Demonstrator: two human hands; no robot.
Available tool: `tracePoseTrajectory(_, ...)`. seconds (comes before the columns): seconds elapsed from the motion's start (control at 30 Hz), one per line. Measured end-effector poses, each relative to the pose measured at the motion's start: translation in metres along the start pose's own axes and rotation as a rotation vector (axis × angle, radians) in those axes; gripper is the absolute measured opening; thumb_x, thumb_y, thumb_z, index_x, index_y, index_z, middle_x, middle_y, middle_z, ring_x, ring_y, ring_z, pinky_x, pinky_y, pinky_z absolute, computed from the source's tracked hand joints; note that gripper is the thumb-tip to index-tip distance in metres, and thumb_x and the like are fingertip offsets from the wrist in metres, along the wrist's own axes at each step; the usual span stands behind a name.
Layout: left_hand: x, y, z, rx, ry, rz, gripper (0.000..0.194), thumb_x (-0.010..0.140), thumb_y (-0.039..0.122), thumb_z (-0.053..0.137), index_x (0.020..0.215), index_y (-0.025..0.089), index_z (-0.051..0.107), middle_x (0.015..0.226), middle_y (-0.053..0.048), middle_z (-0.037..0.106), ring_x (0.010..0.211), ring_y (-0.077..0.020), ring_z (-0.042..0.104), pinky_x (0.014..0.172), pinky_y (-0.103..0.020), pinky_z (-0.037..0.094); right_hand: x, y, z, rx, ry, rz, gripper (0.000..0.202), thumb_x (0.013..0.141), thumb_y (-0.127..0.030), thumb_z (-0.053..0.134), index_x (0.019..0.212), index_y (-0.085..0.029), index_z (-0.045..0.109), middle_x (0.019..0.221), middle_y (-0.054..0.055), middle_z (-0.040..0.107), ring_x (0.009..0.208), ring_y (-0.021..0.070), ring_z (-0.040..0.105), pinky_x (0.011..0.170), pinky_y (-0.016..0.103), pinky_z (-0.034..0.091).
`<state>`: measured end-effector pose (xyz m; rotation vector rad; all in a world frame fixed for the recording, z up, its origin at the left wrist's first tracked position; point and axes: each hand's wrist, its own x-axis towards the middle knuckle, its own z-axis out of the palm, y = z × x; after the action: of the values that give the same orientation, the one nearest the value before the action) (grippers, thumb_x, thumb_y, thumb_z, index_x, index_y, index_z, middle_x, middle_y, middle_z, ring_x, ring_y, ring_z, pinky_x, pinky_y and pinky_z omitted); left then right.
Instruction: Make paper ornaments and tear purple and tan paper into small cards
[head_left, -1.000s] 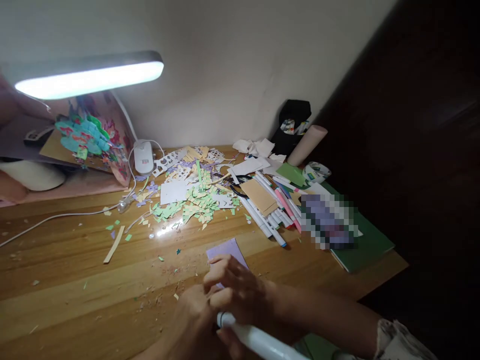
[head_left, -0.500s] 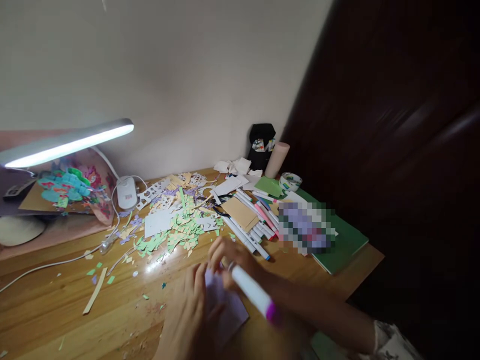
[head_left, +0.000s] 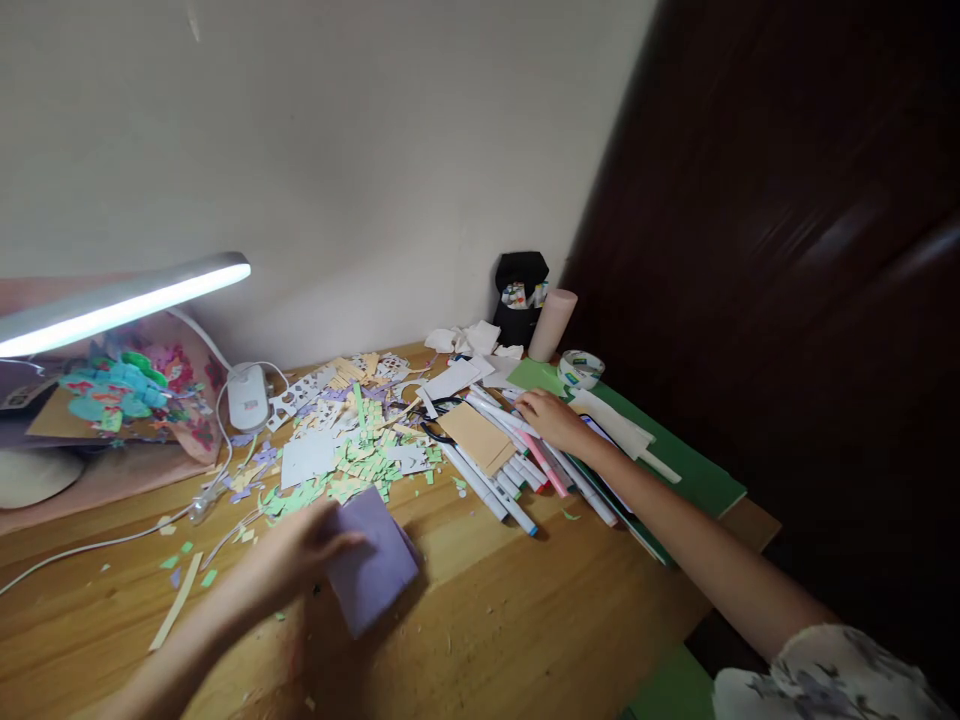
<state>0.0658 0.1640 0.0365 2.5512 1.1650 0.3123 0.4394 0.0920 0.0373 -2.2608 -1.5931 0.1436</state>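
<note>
A folded piece of purple paper (head_left: 375,570) is pinched in my left hand (head_left: 319,540), its thumb lying across the near face and one corner tilted down over the table. My right hand (head_left: 553,418) is stretched out to the far side of the marker pile, its fingers drawn together over the upper ends of the pens. Whatever lies under those fingertips is hidden. White markers (head_left: 487,487) with coloured ends and a pink marker (head_left: 546,463) lie loosely side by side below that hand. A tan paper piece (head_left: 480,437) rests on top of them.
Green, tan and purple paper scraps (head_left: 367,440) cover the back of the table. A lit desk lamp (head_left: 127,305) and white power strip (head_left: 247,397) stand left. At right are a tape roll (head_left: 581,369), pink cylinder (head_left: 553,325), black case (head_left: 517,325), phone (head_left: 600,435) and green board (head_left: 697,470).
The marker with the purple end is no longer visible in my right hand, which has moved away to the marker pile. My left hand has shifted left and lifted the purple paper.
</note>
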Motion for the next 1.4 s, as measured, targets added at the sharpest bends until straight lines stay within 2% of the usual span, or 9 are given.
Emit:
tracePoseTrajectory(0.07,0.02,-0.016,-0.027,0.136,-0.098,-0.034,0.045,0.075,0.059,0.049,0.06,0.017,0.053,0.054,0.0,0.056,0.051,-0.0156,0.053,0.045,-0.023,0.036,0.011,0.012,0.0,-0.068,0.018,0.019,0.022,0.082,-0.008,0.044,0.091,-0.011,0.064,0.103,0.015,0.061,0.099,0.0224,0.054,0.085,0.029,0.039)
tracePoseTrajectory(0.2,0.055,-0.001,-0.047,0.283,0.226,-0.093,0.045,0.08,0.055,0.044,0.083,0.012,0.056,0.078,-0.01,0.061,0.078,-0.0288,0.059,0.064,-0.039,0.044,0.027,0.031,0.004,-0.179,-0.005,0.063,0.016,0.076,-0.007,0.054,0.086,-0.008,0.066,0.097,0.018,0.062,0.097,0.0277,0.054,0.085,0.033,0.039)
tracePoseTrajectory(0.3,0.081,0.04,-0.019,0.169,0.167,-0.03,0.041,0.085,0.049,0.039,0.095,0.013,0.056,0.097,-0.012,0.063,0.094,-0.0267,0.058,0.077,-0.036,0.044,0.029,0.032,0.009,-0.223,-0.03,0.068,0.012,0.076,-0.011,0.056,0.083,-0.009,0.066,0.093,0.018,0.063,0.094,0.0283,0.056,0.081,0.033,0.041)
tracePoseTrajectory(0.5,0.136,0.1,0.051,-0.063,0.029,-0.136,0.039,0.081,0.047,0.047,0.094,0.013,0.057,0.094,-0.014,0.066,0.09,-0.0261,0.062,0.069,-0.03,0.046,0.017,0.022,0.007,-0.255,0.014,0.074,0.018,0.079,-0.012,0.052,0.093,-0.011,0.064,0.097,0.017,0.063,0.096,0.0278,0.055,0.076,0.032,0.041)
tracePoseTrajectory(0.67,0.151,0.107,0.054,-0.22,-0.062,-0.154,0.038,0.076,0.042,0.054,0.09,0.008,0.06,0.087,-0.013,0.066,0.085,-0.024,0.063,0.067,-0.029,0.046,0.013,0.02,-0.002,-0.203,0.024,0.029,0.018,0.079,-0.01,0.049,0.086,-0.013,0.065,0.094,0.015,0.064,0.096,0.0257,0.054,0.08,0.032,0.04)
tracePoseTrajectory(0.93,0.075,0.06,-0.003,-0.609,-0.289,-0.165,0.041,0.069,0.051,0.06,0.084,0.013,0.057,0.069,0.0,0.058,0.063,-0.0133,0.055,0.054,-0.022,0.042,-0.034,-0.016,-0.003,0.046,-0.196,-0.211,0.011,0.076,-0.029,0.06,0.075,-0.018,0.063,0.073,0.0,0.062,0.071,0.0144,0.059,0.067,0.024,0.043)
tracePoseTrajectory(1.03,0.028,0.048,0.006,-0.628,-0.426,-0.237,0.046,0.066,0.054,0.061,0.086,0.014,0.054,0.062,0.003,0.051,0.059,-0.014,0.05,0.051,-0.023,0.038,-0.057,-0.031,0.005,0.008,-0.194,-0.222,0.008,0.072,-0.024,0.064,0.073,-0.018,0.06,0.07,0.001,0.06,0.082,0.0182,0.059,0.07,0.027,0.043)
tracePoseTrajectory(1.13,-0.001,0.044,0.023,-0.459,-0.385,-0.199,0.042,0.072,0.054,0.054,0.087,0.015,0.054,0.065,0.0,0.052,0.062,-0.016,0.048,0.054,-0.026,0.036,-0.068,-0.046,0.012,-0.128,-0.161,-0.158,0.008,0.074,-0.023,0.064,0.077,-0.016,0.059,0.075,0.005,0.062,0.094,0.0226,0.057,0.076,0.03,0.043)
tracePoseTrajectory(1.4,-0.013,0.046,0.006,-0.589,-0.354,-0.178,0.035,0.081,0.052,0.042,0.069,0.019,0.046,0.066,0.002,0.048,0.065,-0.0151,0.049,0.059,-0.025,0.038,-0.069,-0.064,0.013,-0.293,-0.165,-0.122,0.013,0.083,-0.024,0.054,0.081,-0.013,0.061,0.084,0.01,0.066,0.088,0.0239,0.059,0.081,0.032,0.043)
